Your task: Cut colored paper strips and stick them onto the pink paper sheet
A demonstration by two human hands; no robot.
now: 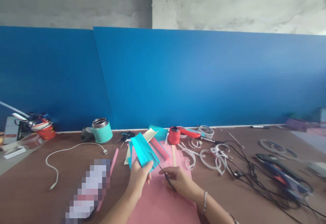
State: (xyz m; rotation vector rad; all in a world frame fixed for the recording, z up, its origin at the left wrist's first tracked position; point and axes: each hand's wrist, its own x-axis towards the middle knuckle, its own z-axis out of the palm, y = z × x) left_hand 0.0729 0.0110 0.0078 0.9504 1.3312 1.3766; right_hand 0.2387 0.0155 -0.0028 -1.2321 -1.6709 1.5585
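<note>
My left hand (139, 174) is closed on a folded sheet of turquoise paper (144, 147), thumb on top, and holds it raised and tilted above the pink sheet. In my right hand (179, 181) is a pair of dark scissors (169, 181), whose narrow tip meets the lower right edge of the turquoise paper. Fingers cover most of the handles. Beneath both hands lies a large pink sheet (163, 205). Behind the raised paper are a bundle of thin red-pink strips (161, 150), a cream piece of paper (150, 135) and more turquoise paper (160, 134).
A red thread spool (174, 136) stands behind the pink sheet. Coiled white strips (211, 159) and black cables (248, 173) spread rightward. To the left are a mint-green cup (102, 132), a white cable (57, 169) and a pixelated phone-like object (88, 193). A blue partition (178, 78) rises behind.
</note>
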